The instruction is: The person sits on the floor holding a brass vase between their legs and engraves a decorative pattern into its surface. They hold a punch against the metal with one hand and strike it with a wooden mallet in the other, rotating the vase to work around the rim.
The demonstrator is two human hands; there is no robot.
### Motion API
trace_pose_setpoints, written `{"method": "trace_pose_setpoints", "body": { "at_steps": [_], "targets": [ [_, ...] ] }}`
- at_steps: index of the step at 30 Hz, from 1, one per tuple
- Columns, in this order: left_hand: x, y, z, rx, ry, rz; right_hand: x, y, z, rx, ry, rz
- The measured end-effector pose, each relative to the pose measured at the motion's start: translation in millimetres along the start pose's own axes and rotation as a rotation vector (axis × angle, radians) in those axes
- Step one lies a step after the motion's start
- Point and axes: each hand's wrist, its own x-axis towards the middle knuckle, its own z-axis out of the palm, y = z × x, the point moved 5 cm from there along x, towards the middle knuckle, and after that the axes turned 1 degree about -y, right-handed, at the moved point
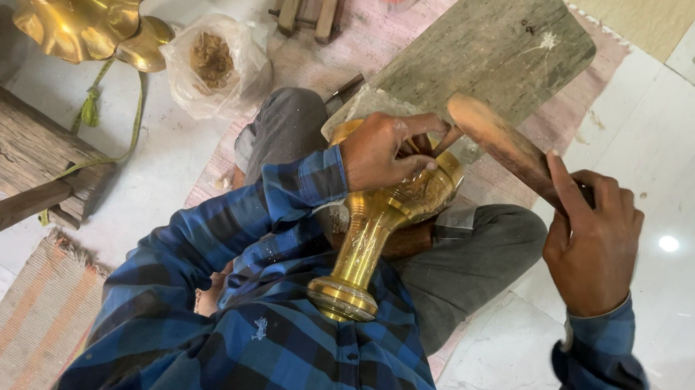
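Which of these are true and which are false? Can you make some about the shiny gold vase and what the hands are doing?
1. The left hand rests on the top of the brass vase. True.
2. The right hand holds a wooden mallet. True.
3. The vase stands upright on the floor. False: it lies tilted on the person's lap, with its base toward their body.
4. The person wears a plain red shirt. False: it is a blue and black checked shirt.
5. A plastic bag lies on the floor to the left of the knee. True.
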Motion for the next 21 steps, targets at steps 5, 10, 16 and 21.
{"method": "trace_pose_setpoints", "body": {
  "at_steps": [5,10,16,21],
  "targets": [
    [1,3,-3,0.015,-0.072,0.01,-5,9,3,0.366,0.083,0.115],
    [-1,9,-4,0.052,-0.042,0.118,-5,12,10,0.574,0.137,0.171],
    [-3,8,-1,0.103,-0.065,0.115,1,5,24,0.753,0.105,0.132],
    [-2,8,0,0.116,-0.04,0.084,7,3,29,0.393,0.036,0.022]
  ]
}}
